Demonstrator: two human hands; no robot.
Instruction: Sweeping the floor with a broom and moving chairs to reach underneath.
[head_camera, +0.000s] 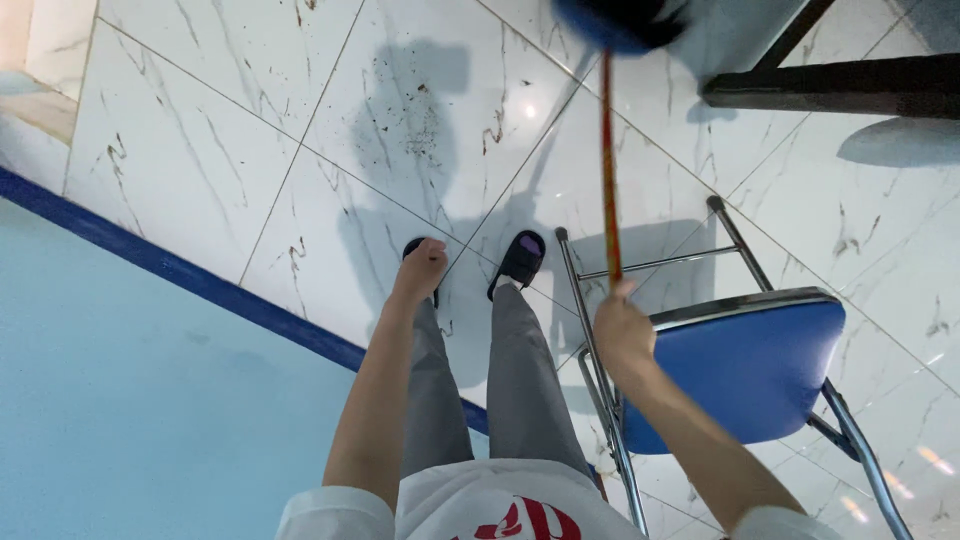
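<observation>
My right hand (622, 330) is closed around a thin red-and-yellow stick (609, 170) that runs up to a blurred dark blue head (620, 20) at the top edge. My left hand (422, 268) hangs loosely curled, holding nothing. A blue-seated metal folding chair (750, 365) stands just right of my legs on the white marble-tiled floor (200, 150), beside the light blue wall (130, 400).

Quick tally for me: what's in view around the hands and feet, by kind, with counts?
Hands: 2, left hand empty, right hand gripping the stick
Broom or mop stick, red-orange, with dark head: 1
Folding chair, blue seat: 1
Dark slippers: 2
Total: 6
</observation>
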